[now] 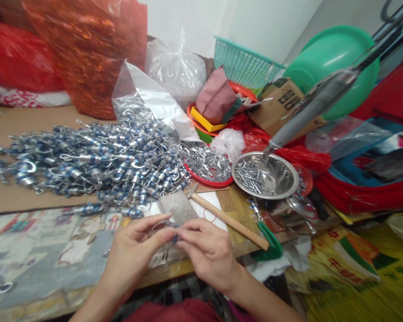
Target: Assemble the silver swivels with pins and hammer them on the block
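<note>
Near the table's front edge, my left hand [134,248] pinches a small metal fitting [175,234] with a blue part and a curved silver piece. My right hand [210,246] meets it from the other side, fingertips closed on the same fitting. Fingers hide much of its shape. Just beyond my hands lies a grey metal block [177,206]. A hammer with a wooden handle [235,223] rests to the right of the block. A large pile of blue and silver fittings [100,161] spreads over the left and middle of the table.
A red tray [218,183] holds small metal strips. Beside it, a steel bowl [293,185] contains metal pins. A grey arm-like tool [309,107] slants above the bowl. Behind are plastic bags [177,67], a green basket [245,62] and a cardboard box [282,103]. One fitting [255,209] lies near a green scoop [272,243].
</note>
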A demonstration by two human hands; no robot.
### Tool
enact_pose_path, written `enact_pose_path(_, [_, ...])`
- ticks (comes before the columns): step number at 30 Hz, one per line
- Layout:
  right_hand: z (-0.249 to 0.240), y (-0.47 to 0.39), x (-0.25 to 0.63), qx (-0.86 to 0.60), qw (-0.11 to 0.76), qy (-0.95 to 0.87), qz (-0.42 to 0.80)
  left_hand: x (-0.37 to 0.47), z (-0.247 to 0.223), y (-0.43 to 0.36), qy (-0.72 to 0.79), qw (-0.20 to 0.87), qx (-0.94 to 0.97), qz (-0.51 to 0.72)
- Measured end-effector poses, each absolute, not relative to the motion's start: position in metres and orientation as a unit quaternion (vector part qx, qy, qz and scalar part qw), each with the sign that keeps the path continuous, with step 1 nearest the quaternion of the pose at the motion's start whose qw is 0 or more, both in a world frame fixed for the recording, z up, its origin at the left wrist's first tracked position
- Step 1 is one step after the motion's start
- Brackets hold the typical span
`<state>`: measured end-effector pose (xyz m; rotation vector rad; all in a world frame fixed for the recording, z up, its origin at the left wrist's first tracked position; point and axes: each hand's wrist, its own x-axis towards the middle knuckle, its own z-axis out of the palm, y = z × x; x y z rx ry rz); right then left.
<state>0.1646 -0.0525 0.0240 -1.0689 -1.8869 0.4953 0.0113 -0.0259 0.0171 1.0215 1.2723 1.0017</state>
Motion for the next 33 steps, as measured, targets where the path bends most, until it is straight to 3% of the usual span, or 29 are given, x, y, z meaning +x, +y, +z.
enact_pose_path(4, [0.034, -0.037, 0.17, -0.453, 0.387, -0.762, 0.254, 0.007, 0.015, -0.028, 0.494, 0.637, 0.397, 0.438])
enact_pose_path(9, [0.03, 0.048, 0.216, -0.661, 0.225, -0.715, 0.042, 0.0, 0.024, -0.017, 0.462, 0.696, 0.388, 0.391])
enact_pose_path(15, [0.008, 0.119, 0.243, -0.712, 0.143, -0.686, 0.043, -0.003, 0.028, -0.007, 0.388, 0.758, 0.387, 0.354])
enact_pose_path(19, [0.007, 0.126, 0.25, -0.71, 0.161, -0.682, 0.072, -0.003, 0.021, -0.005, 0.366, 0.774, 0.38, 0.351])
enact_pose_path(26, [0.014, 0.103, 0.264, -0.697, 0.306, -0.634, 0.138, -0.005, 0.016, 0.0, 0.392, 0.776, 0.358, 0.341])
enact_pose_path(33, [0.034, 0.022, 0.192, -0.562, 0.355, -0.632, 0.398, -0.003, 0.01, 0.003, 0.404, 0.773, 0.326, 0.365])
